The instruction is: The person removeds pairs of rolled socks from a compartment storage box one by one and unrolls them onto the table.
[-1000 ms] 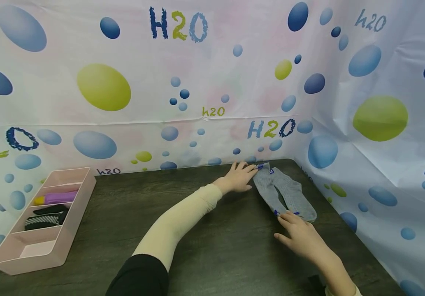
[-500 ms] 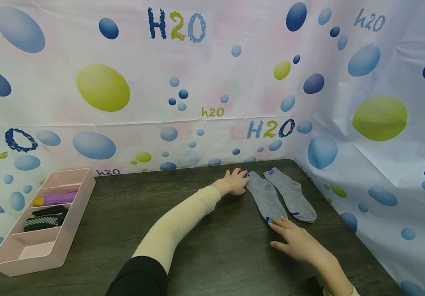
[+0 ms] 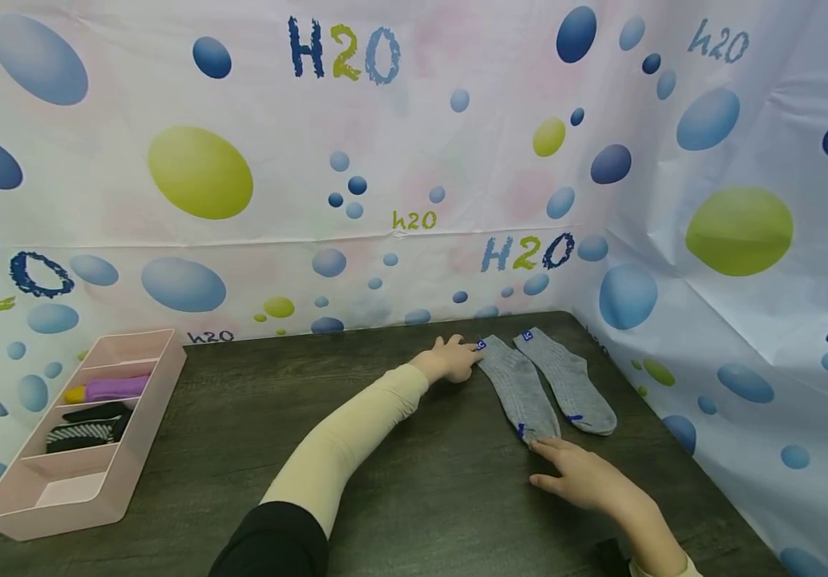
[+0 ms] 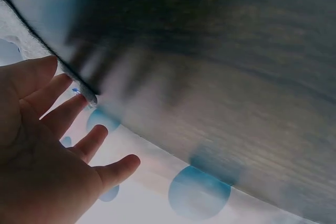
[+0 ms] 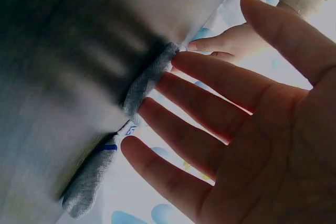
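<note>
Two grey ribbed socks with blue marks lie flat, side by side, on the dark table. The left sock has its cuff by my left hand, whose fingertips touch the cuff edge. My right hand rests its outstretched fingertips on the toe of that same sock. The right sock lies apart from both hands. In the left wrist view, the fingers of the left hand are spread near the sock's edge. The right wrist view has the right hand with straight fingers along the sock toe.
A pink divided tray stands at the table's left. In its compartments lie a purple and yellow rolled item and dark folded fabric with a striped part. A printed curtain borders the table's back and right.
The left sock has slid left and toward me, away from the right sock, and now lies beside it. Both hands moved with it, the left hand most at first; little moved in the last half second.
</note>
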`<state>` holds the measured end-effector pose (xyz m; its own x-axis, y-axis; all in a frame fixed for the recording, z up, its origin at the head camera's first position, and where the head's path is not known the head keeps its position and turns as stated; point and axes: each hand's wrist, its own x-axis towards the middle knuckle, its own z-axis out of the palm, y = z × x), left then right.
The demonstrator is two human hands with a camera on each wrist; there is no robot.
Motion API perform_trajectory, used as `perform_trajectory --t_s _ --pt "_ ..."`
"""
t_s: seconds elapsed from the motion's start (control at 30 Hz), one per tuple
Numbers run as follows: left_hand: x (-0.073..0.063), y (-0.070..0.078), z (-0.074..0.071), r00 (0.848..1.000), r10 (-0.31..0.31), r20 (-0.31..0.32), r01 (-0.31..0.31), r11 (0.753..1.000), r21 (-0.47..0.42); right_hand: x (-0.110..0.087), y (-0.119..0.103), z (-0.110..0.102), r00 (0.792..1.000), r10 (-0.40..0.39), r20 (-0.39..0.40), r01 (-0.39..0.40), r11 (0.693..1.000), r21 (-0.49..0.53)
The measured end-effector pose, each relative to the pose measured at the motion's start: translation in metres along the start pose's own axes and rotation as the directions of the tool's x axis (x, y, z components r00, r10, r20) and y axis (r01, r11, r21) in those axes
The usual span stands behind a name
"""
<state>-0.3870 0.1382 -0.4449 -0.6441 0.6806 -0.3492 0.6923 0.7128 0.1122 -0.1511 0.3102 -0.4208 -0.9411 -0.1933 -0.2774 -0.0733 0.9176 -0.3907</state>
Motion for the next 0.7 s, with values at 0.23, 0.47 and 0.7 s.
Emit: perform_trajectory --t_s 0.23,0.47,0.7 --pt "0.0 -0.002 0.004 0.998 -0.015 -0.053 0.018 0.999 0.051 0.003 -0.003 0.001 0.999 -0.044 -0.007 0.044 0.999 0.025" --pt "0.001 -0.001 0.006 0.997 0.001 -0.079 0.006 0.995 0.098 0.003 -0.001 0.001 0.999 -0.044 -0.015 0.045 0.999 0.022" --pt "-0.011 -0.005 0.006 0.989 0.038 -0.141 -0.021 0.993 0.119 -0.002 0.003 -0.002 0.997 -0.051 -0.062 0.053 0.998 0.032"
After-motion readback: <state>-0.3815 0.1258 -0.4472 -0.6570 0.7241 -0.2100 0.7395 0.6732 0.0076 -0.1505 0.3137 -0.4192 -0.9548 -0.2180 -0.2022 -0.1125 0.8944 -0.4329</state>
